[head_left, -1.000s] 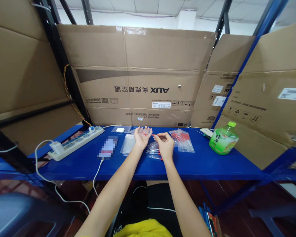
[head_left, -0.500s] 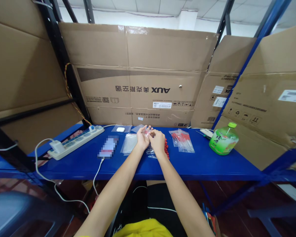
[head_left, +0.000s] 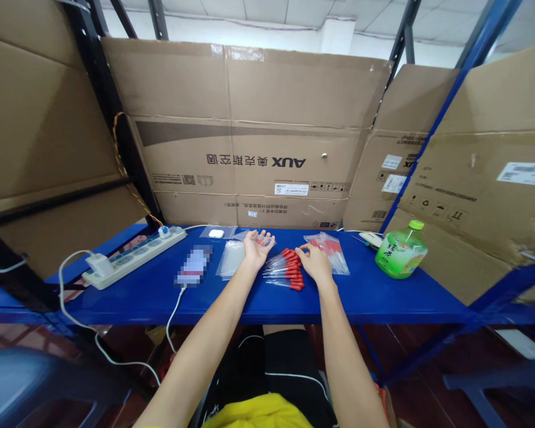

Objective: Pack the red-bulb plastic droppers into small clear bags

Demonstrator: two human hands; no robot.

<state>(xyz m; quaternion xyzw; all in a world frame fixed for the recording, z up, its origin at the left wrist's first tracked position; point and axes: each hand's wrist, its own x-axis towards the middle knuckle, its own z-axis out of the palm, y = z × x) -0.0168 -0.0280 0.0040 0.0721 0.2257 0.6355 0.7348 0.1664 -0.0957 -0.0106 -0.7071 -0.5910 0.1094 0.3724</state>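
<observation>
My left hand (head_left: 257,248) is palm up with its fingers curled, at the left of a pile of clear droppers with red bulbs (head_left: 289,272). A clear plastic bag (head_left: 266,241) with something red in it shows between these fingers, partly hidden by them. At the pile's right side is my right hand (head_left: 316,261), its thumb and forefinger closed at the red bulb of a dropper near the top. The droppers lie with bulbs to the right and thin tips to the left. Flat clear bags (head_left: 230,260) lie left of my left hand.
Bagged red-bulb droppers (head_left: 337,260) lie right of the pile. Further right stands a green bottle (head_left: 401,252) beside a white object (head_left: 371,239). On the left are a phone (head_left: 194,266), a power strip (head_left: 136,255) and a white case (head_left: 216,233). Cardboard (head_left: 249,83) walls the back.
My right hand has moved away from my left hand, rightward to the bulbs of the pile, uncovering the droppers. My left hand has stayed nearly in place, its fingers more spread.
</observation>
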